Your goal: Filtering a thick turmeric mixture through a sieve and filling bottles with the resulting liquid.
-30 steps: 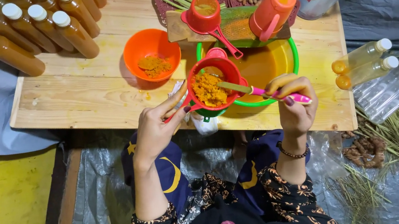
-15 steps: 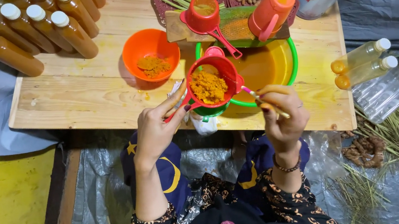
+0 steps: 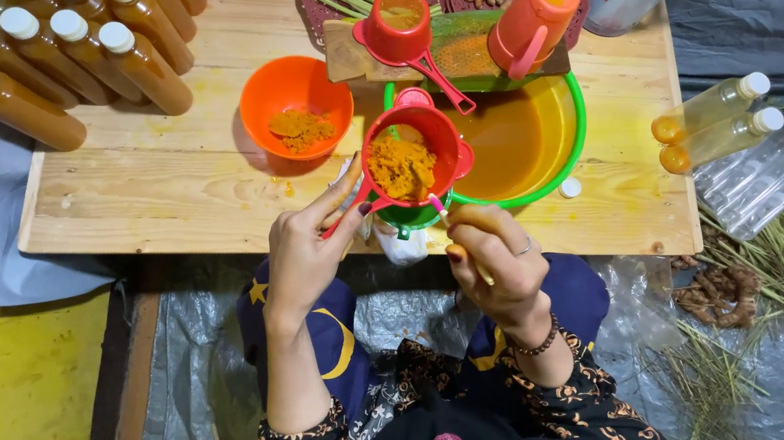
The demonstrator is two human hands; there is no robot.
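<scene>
My left hand [image 3: 307, 251] grips the handle of a red strainer [image 3: 413, 152] filled with wet orange pulp [image 3: 402, 167]. The strainer rests over a green funnel [image 3: 404, 218] at the near table edge. My right hand [image 3: 496, 259] holds a spoon [image 3: 441, 210] whose pink handle sticks up toward the strainer's rim. Just behind stands a green basin [image 3: 574, 130] of yellow-orange liquid. An orange bowl [image 3: 296, 106] with a little pulp sits to the left of the strainer.
Several capped bottles of orange drink [image 3: 88, 53] line the wooden table's [image 3: 156, 190] far left. A grater board, a red ladle [image 3: 402, 27] and an orange jug [image 3: 533, 25] lie across the basin. Two paler bottles [image 3: 717, 122] lie at the right edge.
My right hand has swung the spoon from lying sideways at the right of the strainer to pointing up at its near rim. The left hand and strainer stay put.
</scene>
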